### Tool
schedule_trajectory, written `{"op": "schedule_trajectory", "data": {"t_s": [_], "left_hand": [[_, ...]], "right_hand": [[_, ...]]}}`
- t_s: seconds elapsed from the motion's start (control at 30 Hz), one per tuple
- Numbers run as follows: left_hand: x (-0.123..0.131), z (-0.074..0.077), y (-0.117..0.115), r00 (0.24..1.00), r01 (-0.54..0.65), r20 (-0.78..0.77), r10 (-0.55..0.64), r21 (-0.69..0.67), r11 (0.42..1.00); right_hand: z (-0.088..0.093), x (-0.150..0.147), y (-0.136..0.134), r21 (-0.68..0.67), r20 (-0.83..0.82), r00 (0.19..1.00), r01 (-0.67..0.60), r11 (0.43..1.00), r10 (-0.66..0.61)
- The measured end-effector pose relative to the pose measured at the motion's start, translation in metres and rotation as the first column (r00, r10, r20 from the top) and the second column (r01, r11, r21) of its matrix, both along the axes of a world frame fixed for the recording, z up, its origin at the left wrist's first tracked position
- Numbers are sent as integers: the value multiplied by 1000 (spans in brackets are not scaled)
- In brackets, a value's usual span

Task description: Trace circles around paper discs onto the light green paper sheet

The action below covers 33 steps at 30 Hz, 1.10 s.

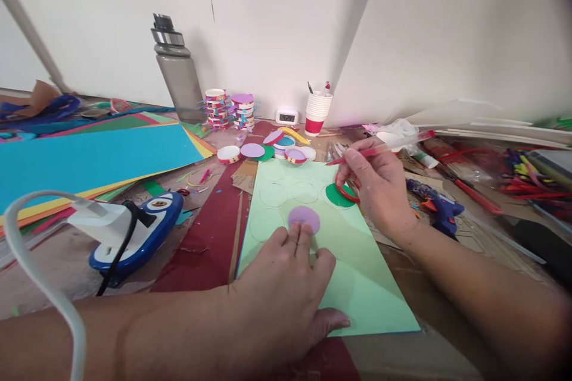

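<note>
My left hand lies with fingers stretched out, its fingertips pressing a purple paper disc onto a light green paper sheet. Round pencil-like outlines are drawn on the upper part of the sheet. Above its right edge, my right hand is closed around a pen with a red tip and a clear barrel. A red loop, like a scissors handle, shows beside those fingers; whether they hold it I cannot tell. Partly behind the loop is a dark green disc on the sheet.
Behind the sheet are paper rings and discs, two ring stacks, a small clock and stacked paper cups. Left are coloured sheets, a blue-white power strip and a bottle. A blue glue gun lies right.
</note>
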State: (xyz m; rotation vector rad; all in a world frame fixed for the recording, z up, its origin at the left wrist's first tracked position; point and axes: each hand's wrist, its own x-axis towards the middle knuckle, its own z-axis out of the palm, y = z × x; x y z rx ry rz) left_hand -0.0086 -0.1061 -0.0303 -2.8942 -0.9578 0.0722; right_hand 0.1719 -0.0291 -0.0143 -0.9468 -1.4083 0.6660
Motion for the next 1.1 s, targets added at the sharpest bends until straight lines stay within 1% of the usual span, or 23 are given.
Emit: {"op": "schedule_trajectory", "data": {"t_s": [0.1, 0.2, 0.27, 0.3, 0.37, 0.4, 0.43, 0.5, 0.57, 0.6, 0.73, 0.8, 0.9, 0.97, 1.1], "left_hand": [[1, 2, 0, 1000, -2, -6, 2, -8, 1000], [1, 3, 0, 1000, -4, -3, 4, -14, 1000], [1, 2, -1, 1000, -4, 3, 4, -10, 1000], [1, 1, -1, 1000, -5, 6, 5, -7, 1000], [0, 0, -1, 1000, -6, 14, 6, -3, 1000], [0, -1, -1, 1000, -6, 16, 6, -1, 1000], [-1, -1, -1, 1000, -5, 16, 5, 0, 1000], [-1, -1, -1, 1000, -5, 14, 5, 2, 1000], [0, 0, 0, 1000, -4, 8, 4, -2, 1000], [0, 0, 1, 1000, -2, 6, 2, -7, 1000], [1, 1, 1, 1000, -1, 7, 1, -9, 1000], [0, 0, 0, 1000, 2, 13, -2, -6, 1000], [-1, -1, 0, 1000, 0, 20, 0, 3, 1000], [-1, -2, 0, 1000, -6, 15, 5, 9, 1000], [0, 0, 0, 1000, -7, 4, 7, 11, 1000]], "right_hand": [[-1, 6, 5, -53, -59, 998, 16, 998, -19], [-7, 7, 8, -108, -48, 999, -14, 994, 9], [-9, 7, 10, -78, -24, 1000, -2, 997, 0], [-9, 8, 11, -44, -23, 999, 24, 999, -25], [-6, 10, 13, 16, -61, 994, 87, 996, -86], [-4, 12, 14, 15, -82, 992, 100, 995, -99], [-2, 13, 15, -19, -93, 991, 91, 996, -92], [2, 15, 15, -129, -84, 995, 33, 991, -44], [3, 14, 14, -233, -26, 1000, -18, 972, 13], [2, 13, 13, -264, 15, 999, -27, 964, 32], [-4, 14, 14, -343, 197, 978, -1, 939, 73], [-9, 17, 19, -376, 266, 962, 50, 925, 56], [-13, 20, 26, -438, 245, 969, 129, 890, -20], [-13, 20, 28, -452, 232, 971, 160, 878, -58], [-14, 20, 27, -383, 368, 927, 220, 897, -70]]}}
